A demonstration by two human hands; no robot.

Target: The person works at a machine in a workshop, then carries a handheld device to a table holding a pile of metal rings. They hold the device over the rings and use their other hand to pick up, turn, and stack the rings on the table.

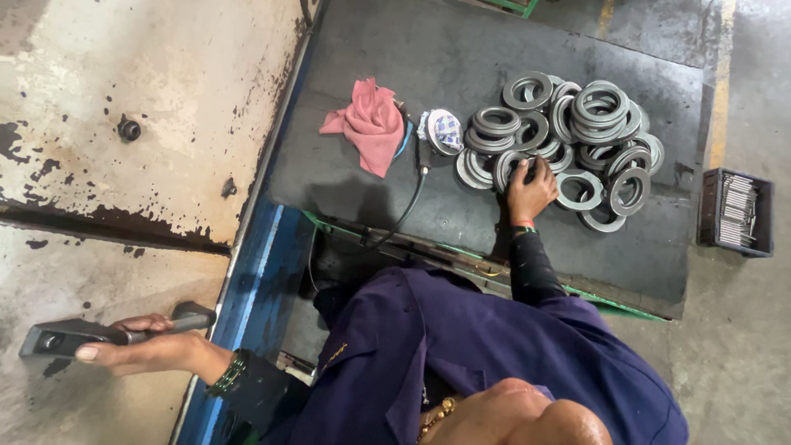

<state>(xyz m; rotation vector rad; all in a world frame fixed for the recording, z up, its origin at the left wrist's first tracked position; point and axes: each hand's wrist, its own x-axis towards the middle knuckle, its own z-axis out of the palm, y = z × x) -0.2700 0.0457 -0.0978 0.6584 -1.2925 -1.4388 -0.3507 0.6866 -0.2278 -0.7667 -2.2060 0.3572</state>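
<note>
We see the right hand (531, 185) curled around a grey ring (512, 167) at the near edge of the ring pile (577, 132), while the left hand (144, 346) grips a dark handle (74, 336) far off.

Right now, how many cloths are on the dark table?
2. A pink cloth lies crumpled left of the ring pile. A small white-and-blue cloth sits between it and the rings. More could be hidden under the pile.
</note>
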